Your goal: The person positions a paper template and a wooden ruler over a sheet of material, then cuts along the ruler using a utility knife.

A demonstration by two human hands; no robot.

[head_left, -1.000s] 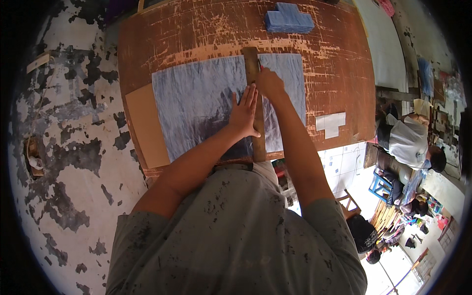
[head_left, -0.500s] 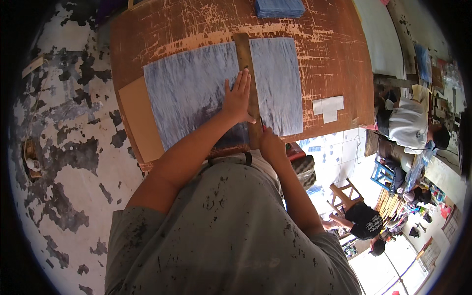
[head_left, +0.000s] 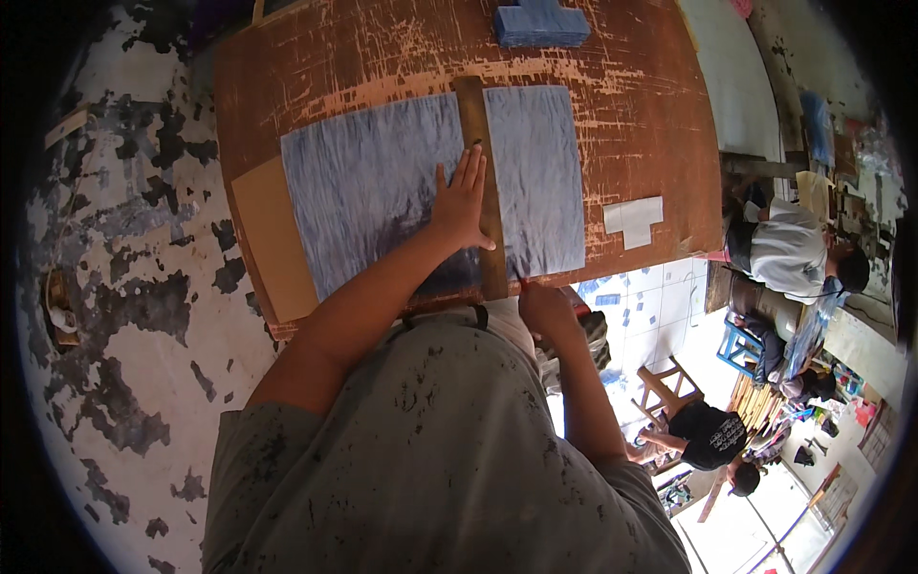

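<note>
A blue-grey streaked sheet [head_left: 368, 182] lies flat on the worn brown table. Across it, running from far to near, rests a brown straightedge [head_left: 471, 110]. My left hand [head_left: 461, 212] lies on the straightedge and the sheet beside it, fingers stretched out and thumb spread toward the near end. At the table's near edge, right of the straightedge, my right hand [head_left: 550, 311] is closed round a red-handled cutter [head_left: 523, 282]. Its dark tip points at the sheet's near edge; most of the handle is hidden in my fist.
A blue stack [head_left: 542, 27] sits on the table's far side. White square pieces [head_left: 634, 222] lie at the right, and a tan board [head_left: 274, 239] at the left. Beyond the table's right side are a person in black [head_left: 708, 430], a wooden stool [head_left: 665, 387] and another person in white [head_left: 789, 249].
My right hand and the cutter have moved nearer to me and slightly right, from beside the straightedge to the sheet's near edge. My left hand stays on the straightedge.
</note>
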